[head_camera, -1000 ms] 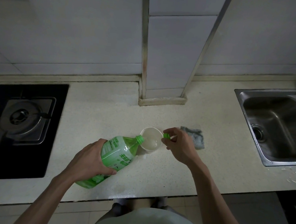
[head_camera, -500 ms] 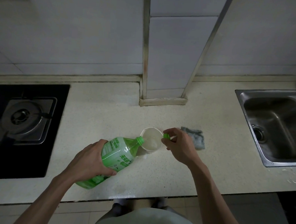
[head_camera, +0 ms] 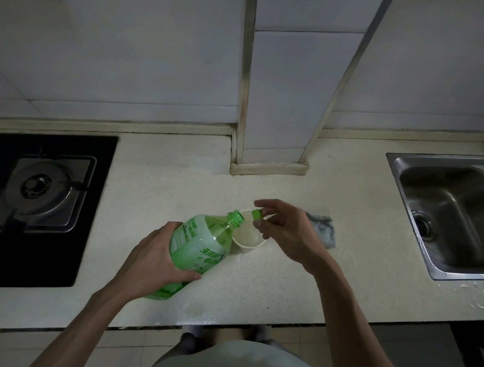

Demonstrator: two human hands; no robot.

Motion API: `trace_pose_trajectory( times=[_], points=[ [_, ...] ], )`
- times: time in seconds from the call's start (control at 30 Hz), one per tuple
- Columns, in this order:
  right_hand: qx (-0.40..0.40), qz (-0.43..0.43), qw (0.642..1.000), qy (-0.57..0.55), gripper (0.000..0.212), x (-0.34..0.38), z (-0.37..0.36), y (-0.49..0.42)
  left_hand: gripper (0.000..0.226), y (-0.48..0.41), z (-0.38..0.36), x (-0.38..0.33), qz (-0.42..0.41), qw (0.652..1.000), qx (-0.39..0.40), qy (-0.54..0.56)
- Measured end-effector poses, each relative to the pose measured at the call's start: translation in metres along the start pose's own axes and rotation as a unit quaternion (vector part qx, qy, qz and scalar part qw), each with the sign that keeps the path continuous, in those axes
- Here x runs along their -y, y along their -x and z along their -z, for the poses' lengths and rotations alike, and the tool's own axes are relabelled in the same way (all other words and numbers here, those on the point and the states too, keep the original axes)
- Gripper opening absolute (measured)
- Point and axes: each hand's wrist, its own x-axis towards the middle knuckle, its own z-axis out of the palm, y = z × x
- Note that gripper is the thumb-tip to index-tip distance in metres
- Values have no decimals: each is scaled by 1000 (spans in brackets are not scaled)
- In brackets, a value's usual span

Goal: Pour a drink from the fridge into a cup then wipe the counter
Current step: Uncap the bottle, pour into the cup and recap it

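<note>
My left hand (head_camera: pixel 150 263) grips a green plastic drink bottle (head_camera: pixel 199 244) around its body and holds it tilted, its open neck up beside the rim of a white cup (head_camera: pixel 248 238). The cup stands on the pale counter (head_camera: pixel 299 283) and holds a pale drink. My right hand (head_camera: pixel 286 232) pinches the small green cap (head_camera: pixel 257 214) between thumb and fingers, above the cup and just right of the bottle mouth. A grey cloth (head_camera: pixel 323 229) lies on the counter behind my right hand, partly hidden by it.
A black gas hob (head_camera: pixel 36 193) fills the counter's left. A steel sink (head_camera: pixel 453 215) with a tap is set in at the right. A tiled column (head_camera: pixel 269 165) juts out from the back wall. Wet spots mark the counter by the cup.
The bottle neck has lifted away from the cup rim and the bottle has tipped back. My right hand with the cap has risen and moved closer to the bottle mouth.
</note>
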Motion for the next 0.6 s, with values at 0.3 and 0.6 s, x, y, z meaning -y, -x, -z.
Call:
trace_pose_trajectory(
  times=[0.3, 0.6],
  points=[
    [10, 52, 998, 18, 29, 25, -12, -3, 92, 8, -4, -3, -9, 999, -23, 39],
    [98, 113, 987, 63, 34, 43, -15, -6, 85, 18, 11, 2, -12, 998, -28, 60]
  ],
)
